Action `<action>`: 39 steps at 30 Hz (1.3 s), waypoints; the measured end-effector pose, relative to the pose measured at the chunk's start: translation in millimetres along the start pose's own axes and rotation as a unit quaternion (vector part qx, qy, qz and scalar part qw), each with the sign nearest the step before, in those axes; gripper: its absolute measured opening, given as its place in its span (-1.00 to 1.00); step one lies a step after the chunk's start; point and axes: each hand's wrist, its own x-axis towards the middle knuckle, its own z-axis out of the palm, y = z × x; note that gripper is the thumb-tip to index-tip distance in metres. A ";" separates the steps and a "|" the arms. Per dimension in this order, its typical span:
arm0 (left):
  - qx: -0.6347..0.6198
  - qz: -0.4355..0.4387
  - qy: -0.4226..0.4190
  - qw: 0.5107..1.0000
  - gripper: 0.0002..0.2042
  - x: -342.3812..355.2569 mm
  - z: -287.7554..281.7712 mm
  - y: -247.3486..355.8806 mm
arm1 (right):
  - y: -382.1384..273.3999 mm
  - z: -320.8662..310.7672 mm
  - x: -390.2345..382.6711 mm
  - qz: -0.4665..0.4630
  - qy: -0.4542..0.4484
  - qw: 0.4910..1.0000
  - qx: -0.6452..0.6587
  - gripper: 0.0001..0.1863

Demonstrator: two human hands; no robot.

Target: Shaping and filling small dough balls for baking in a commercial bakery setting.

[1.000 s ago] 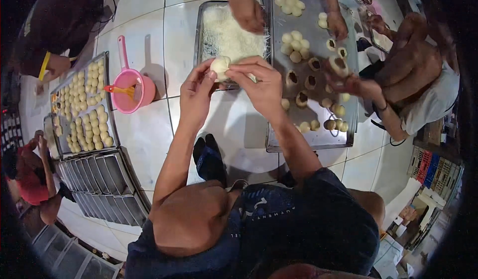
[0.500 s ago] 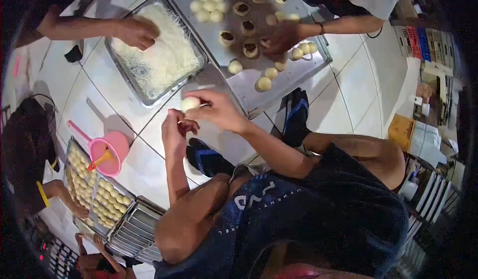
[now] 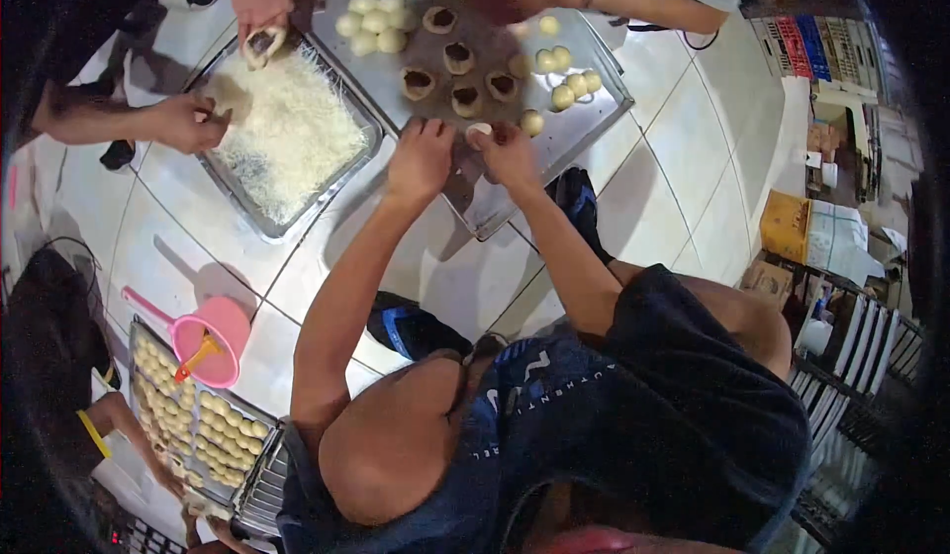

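My left hand [image 3: 423,161] is at the near edge of the steel tray [image 3: 584,119], fingers curled and closed, with whatever lies beneath them hidden. Just to its right, my right hand [image 3: 507,156] is closed on a pale dough ball [image 3: 479,132] over the same tray. Above my hands are several dough pieces with dark filling [image 3: 465,97] and groups of round dough balls [image 3: 371,22]. At left is a tray of pale shreds [image 3: 282,143]; co-workers' hands [image 3: 193,124] are over it, one holding a filled dough piece [image 3: 265,47].
A pink dipper [image 3: 208,336] with a yellow tool inside stands by a tray of many dough balls [image 3: 203,425] at lower left. Another co-worker's arm [image 3: 643,5] reaches over the big tray from upper right. Stacked crates [image 3: 811,49] and boxes [image 3: 787,223] are at far right.
Both my hands have moved up to the big tray and separated slightly, the dough ball now in my right fingers. A co-worker's hand holding filled dough has appeared over the shreds.
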 end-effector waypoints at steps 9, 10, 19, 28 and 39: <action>-0.043 -0.105 -0.094 0.989 -0.58 -1.1 -23.0 -9.7 | -2.0 5.3 2.0 -0.051 -0.091 0.992 0.067 -0.69; -0.043 -0.102 -0.095 0.989 -0.58 1.1 -22.8 -8.5 | -0.8 4.3 2.9 -0.050 -0.088 0.993 0.069 -0.69; -0.113 -0.076 -0.098 0.986 -0.61 -4.7 -3.2 -15.5 | -18.4 -4.2 -1.2 -0.155 -0.093 0.983 -0.023 -0.80; -0.190 -0.176 0.051 0.965 -0.60 -53.6 -64.5 25.6 | -41.5 39.5 88.7 -0.386 -0.045 0.914 -0.112 -0.77; -0.416 -0.336 0.077 0.841 -0.66 -99.2 -94.7 18.2 | -100.5 49.2 70.7 -0.086 -0.248 0.963 0.067 -0.76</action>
